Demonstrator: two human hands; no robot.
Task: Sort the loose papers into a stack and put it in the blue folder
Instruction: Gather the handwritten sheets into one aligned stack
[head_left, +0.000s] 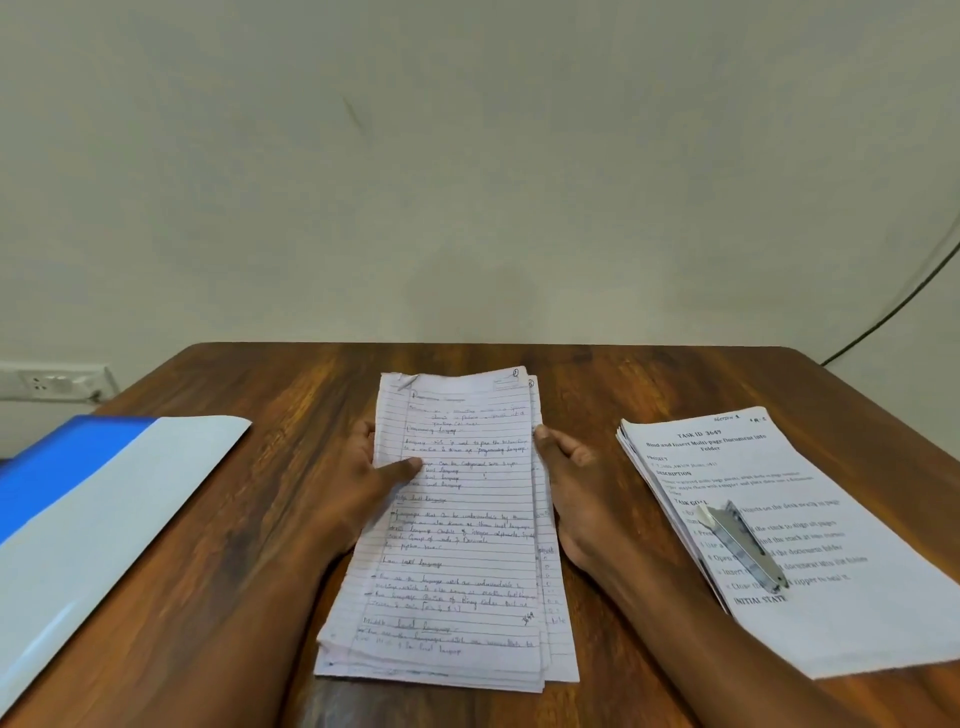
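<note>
A pile of lined, handwritten papers (462, 545) lies in the middle of the wooden table (270, 519), its sheets slightly fanned at the right and bottom edges. My left hand (363, 480) holds the pile's left edge, with the thumb lying on the top sheet and the fingers tucked behind. My right hand (569, 467) grips the right edge at about the same height. The blue folder (98, 499) lies at the table's left, its pale translucent cover facing up and a blue strip along its far left side.
A second stack of printed sheets (789, 540) lies at the right with a metal stapler (743, 545) resting on it. A wall socket (52, 383) sits at the far left and a dark cable (893, 306) runs down the wall at the right.
</note>
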